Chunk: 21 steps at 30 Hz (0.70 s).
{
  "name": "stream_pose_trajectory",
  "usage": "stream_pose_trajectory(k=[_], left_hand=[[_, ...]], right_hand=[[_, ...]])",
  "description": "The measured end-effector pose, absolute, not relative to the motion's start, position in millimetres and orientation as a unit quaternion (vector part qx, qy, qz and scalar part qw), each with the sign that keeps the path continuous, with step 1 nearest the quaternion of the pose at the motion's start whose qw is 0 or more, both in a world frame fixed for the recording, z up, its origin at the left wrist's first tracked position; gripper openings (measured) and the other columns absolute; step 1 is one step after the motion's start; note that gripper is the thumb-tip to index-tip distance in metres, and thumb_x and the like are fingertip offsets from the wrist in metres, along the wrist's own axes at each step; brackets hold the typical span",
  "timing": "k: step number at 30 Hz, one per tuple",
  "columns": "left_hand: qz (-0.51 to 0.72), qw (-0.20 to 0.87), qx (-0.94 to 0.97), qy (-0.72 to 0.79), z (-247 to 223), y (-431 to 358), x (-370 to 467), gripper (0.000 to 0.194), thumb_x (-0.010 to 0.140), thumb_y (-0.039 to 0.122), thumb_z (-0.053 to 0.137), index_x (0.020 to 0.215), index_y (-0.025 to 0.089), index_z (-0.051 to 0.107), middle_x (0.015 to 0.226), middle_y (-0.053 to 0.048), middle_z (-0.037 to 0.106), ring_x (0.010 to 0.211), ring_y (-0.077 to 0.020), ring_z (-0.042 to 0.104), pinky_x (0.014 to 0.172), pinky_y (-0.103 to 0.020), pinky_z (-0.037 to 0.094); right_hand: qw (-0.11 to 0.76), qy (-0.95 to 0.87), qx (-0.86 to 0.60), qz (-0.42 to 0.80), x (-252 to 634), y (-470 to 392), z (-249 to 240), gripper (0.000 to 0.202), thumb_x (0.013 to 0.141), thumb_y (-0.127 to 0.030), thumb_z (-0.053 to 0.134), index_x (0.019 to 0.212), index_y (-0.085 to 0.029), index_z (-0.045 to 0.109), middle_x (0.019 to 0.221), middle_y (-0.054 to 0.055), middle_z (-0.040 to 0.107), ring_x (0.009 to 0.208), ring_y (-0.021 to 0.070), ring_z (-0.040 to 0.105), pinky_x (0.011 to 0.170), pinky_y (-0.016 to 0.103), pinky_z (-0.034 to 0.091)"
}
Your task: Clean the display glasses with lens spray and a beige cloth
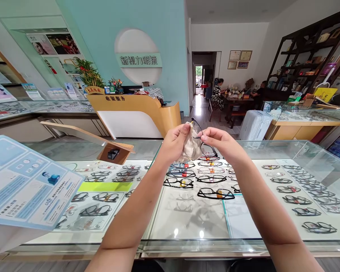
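Observation:
A beige cloth is pinched in my left hand, thumb on top, and it wraps around part of a pair of dark-framed glasses. My right hand holds the same glasses between thumb and fingers, close to the cloth. One lens hangs below my right fingers, and a thin temple arm rises between the hands. Both hands are raised above the glass display counter. Several dark frames, among them a black pair, lie in rows beneath them.
A blue and white printed box stands at the left, near a small wooden box. More eyeglass frames lie at the right. Beyond are a wooden reception desk, a plastic-wrapped suitcase and people at a table.

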<state>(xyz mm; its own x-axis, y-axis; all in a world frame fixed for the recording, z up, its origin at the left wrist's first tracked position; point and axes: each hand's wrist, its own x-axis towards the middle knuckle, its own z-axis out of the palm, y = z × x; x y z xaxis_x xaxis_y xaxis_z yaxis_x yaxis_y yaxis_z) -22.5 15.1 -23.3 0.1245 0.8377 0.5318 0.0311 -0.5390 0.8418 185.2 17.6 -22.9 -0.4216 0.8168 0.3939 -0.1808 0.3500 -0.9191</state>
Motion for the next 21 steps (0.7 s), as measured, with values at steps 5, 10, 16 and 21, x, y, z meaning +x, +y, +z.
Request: stream_pose_trajectory(k=[5, 10, 16, 21], left_hand=[[0.603, 0.349, 0.634, 0.334, -25.2, 15.7, -22.0, 0.063, 0.093, 0.083, 0.071, 0.080, 0.022, 0.072, 0.071, -0.002, 0.063, 0.063, -0.0154, 0.050, 0.058, -0.030, 0.038], [0.612, 0.382, 0.603, 0.341, -24.5, 15.4, -22.7, 0.058, 0.088, 0.078, 0.081, 0.083, 0.021, 0.075, 0.070, -0.001, 0.065, 0.059, -0.0134, 0.052, 0.054, -0.028, 0.039], [0.606, 0.442, 0.575, 0.326, -24.7, 15.8, -21.0, 0.054, 0.076, 0.067, 0.098, 0.090, 0.017, 0.079, 0.080, -0.003, 0.076, 0.067, -0.0131, 0.063, 0.062, -0.025, 0.050], [0.585, 0.492, 0.566, 0.309, -26.1, 16.7, -22.2, 0.054, 0.068, 0.054, 0.105, 0.098, 0.018, 0.080, 0.085, -0.003, 0.079, 0.070, -0.0148, 0.068, 0.067, -0.026, 0.055]], right_hand=[[0.446, -0.694, -0.259, 0.503, 185.4, 16.0, -24.6, 0.040, 0.090, -0.060, 0.088, 0.084, -0.025, 0.070, 0.084, -0.001, 0.063, 0.074, 0.0165, 0.047, 0.068, 0.032, 0.037], [0.419, -0.700, -0.286, 0.502, 185.8, 14.1, -24.6, 0.041, 0.089, -0.063, 0.088, 0.083, -0.026, 0.070, 0.072, -0.004, 0.054, 0.062, 0.0136, 0.035, 0.058, 0.031, 0.025], [0.448, -0.682, -0.260, 0.516, 182.7, 17.2, -23.6, 0.045, 0.085, -0.064, 0.090, 0.080, -0.024, 0.070, 0.075, -0.003, 0.061, 0.069, 0.0144, 0.045, 0.064, 0.030, 0.034], [0.465, -0.659, -0.241, 0.539, 181.6, 16.5, -21.5, 0.043, 0.083, -0.061, 0.093, 0.079, -0.023, 0.071, 0.079, -0.002, 0.067, 0.077, 0.0162, 0.054, 0.076, 0.032, 0.042]])
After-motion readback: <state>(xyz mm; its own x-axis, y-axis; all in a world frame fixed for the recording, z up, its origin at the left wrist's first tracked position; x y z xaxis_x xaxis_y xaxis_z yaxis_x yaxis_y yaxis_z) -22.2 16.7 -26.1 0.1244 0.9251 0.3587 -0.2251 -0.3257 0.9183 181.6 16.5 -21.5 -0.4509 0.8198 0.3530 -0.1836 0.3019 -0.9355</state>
